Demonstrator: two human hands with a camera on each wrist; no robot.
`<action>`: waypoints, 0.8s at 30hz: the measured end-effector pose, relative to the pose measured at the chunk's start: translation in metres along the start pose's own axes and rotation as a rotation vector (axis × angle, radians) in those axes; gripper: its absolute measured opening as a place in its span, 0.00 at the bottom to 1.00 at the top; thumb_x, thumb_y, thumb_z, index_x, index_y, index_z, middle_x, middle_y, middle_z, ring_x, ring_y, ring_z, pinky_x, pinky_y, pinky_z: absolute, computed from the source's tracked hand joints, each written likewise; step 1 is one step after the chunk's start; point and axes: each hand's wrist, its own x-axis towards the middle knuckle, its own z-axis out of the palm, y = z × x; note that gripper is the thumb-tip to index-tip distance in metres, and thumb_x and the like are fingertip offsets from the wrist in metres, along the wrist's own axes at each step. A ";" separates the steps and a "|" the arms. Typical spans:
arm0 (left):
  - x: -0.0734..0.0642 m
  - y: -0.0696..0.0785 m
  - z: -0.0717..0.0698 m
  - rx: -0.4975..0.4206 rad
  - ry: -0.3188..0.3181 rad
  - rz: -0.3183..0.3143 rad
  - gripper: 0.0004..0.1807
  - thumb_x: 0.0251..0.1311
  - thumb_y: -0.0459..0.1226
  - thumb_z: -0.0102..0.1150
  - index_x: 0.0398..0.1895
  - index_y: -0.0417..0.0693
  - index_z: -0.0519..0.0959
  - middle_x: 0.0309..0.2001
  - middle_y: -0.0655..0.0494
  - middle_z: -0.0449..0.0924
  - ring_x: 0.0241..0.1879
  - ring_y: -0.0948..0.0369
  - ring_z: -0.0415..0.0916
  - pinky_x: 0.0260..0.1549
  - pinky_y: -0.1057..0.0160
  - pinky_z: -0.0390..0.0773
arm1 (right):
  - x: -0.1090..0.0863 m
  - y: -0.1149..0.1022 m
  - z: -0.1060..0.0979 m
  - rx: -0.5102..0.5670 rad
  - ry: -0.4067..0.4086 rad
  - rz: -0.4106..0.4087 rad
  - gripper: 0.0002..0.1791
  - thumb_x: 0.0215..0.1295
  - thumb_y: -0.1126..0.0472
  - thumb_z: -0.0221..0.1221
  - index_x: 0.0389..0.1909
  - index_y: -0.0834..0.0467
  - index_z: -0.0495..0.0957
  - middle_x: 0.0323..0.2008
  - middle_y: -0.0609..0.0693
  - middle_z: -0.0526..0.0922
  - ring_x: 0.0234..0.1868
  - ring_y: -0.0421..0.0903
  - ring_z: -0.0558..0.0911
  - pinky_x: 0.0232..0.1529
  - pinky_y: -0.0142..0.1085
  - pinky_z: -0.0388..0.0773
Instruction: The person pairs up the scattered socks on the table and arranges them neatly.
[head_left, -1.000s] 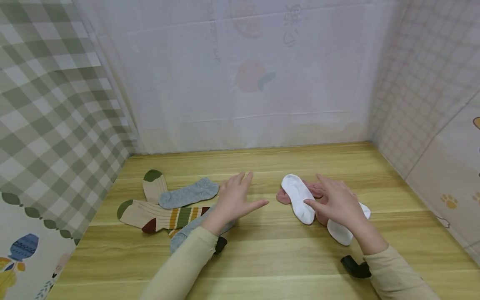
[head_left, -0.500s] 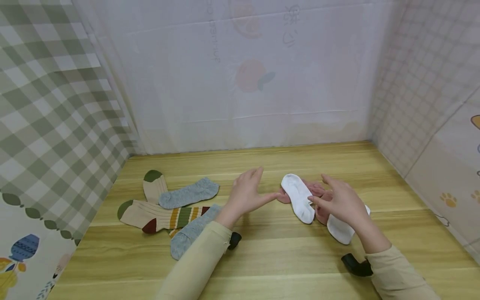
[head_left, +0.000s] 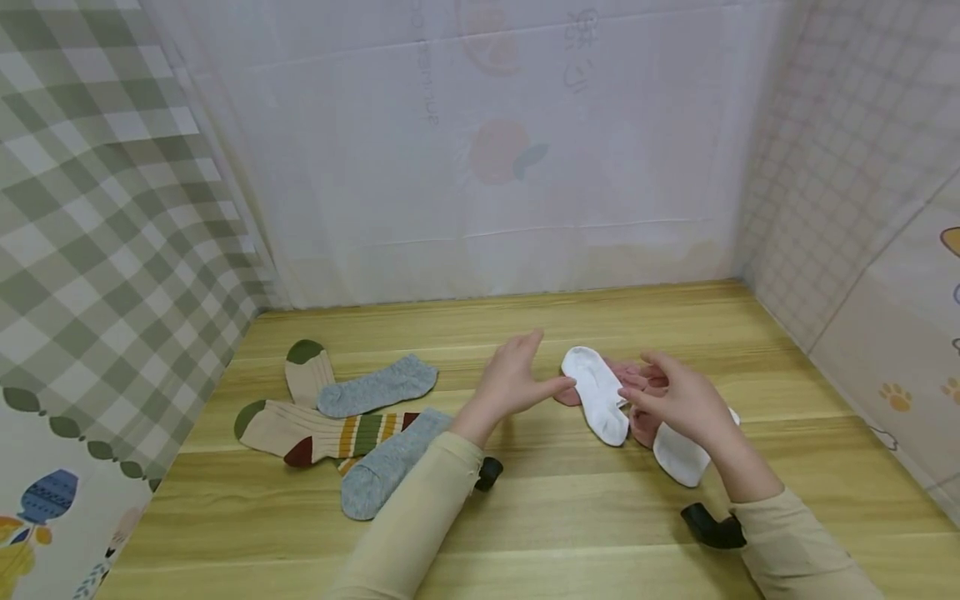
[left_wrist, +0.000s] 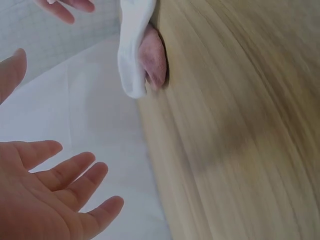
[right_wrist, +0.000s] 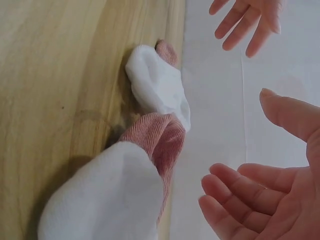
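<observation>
White sock [head_left: 596, 392] lies between left hand [head_left: 513, 379] and right hand [head_left: 688, 402], draped over a pink sock [head_left: 567, 398] on the table [head_left: 570, 525], both hands hovering loose, gripping nothing, and now a light pinch on its cloth alone should best leave the pink undisturbed.

Behind a wooden tabletop [head_left: 585, 517], a pale sheet [head_left: 360, 167] (faintly fruit-printed); at left, green checked cloth [head_left: 97, 183]
</observation>
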 end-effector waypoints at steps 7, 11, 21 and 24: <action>0.006 0.002 0.006 -0.112 -0.029 -0.027 0.47 0.60 0.55 0.65 0.74 0.39 0.60 0.69 0.43 0.66 0.69 0.49 0.63 0.66 0.54 0.64 | -0.001 0.001 0.006 0.035 0.008 0.003 0.44 0.62 0.45 0.67 0.66 0.73 0.64 0.51 0.67 0.81 0.49 0.61 0.83 0.49 0.55 0.78; 0.010 0.003 0.008 -0.143 -0.024 -0.034 0.45 0.60 0.53 0.66 0.74 0.39 0.61 0.68 0.43 0.68 0.68 0.49 0.64 0.65 0.54 0.65 | -0.002 0.001 0.010 0.050 0.012 -0.010 0.39 0.61 0.48 0.69 0.63 0.71 0.68 0.47 0.64 0.83 0.46 0.58 0.84 0.47 0.54 0.78; 0.019 0.006 0.012 -0.189 -0.003 -0.051 0.41 0.62 0.51 0.64 0.72 0.40 0.64 0.68 0.45 0.69 0.68 0.50 0.64 0.65 0.54 0.65 | -0.004 0.002 0.016 0.067 0.005 -0.038 0.38 0.61 0.55 0.69 0.64 0.72 0.67 0.45 0.64 0.83 0.42 0.56 0.85 0.42 0.48 0.82; 0.022 0.007 0.014 -0.177 0.001 -0.057 0.39 0.63 0.51 0.64 0.72 0.41 0.65 0.68 0.47 0.69 0.68 0.51 0.64 0.65 0.56 0.65 | -0.003 0.003 0.017 0.037 0.019 -0.047 0.36 0.60 0.56 0.69 0.62 0.73 0.69 0.41 0.61 0.83 0.40 0.55 0.85 0.40 0.49 0.81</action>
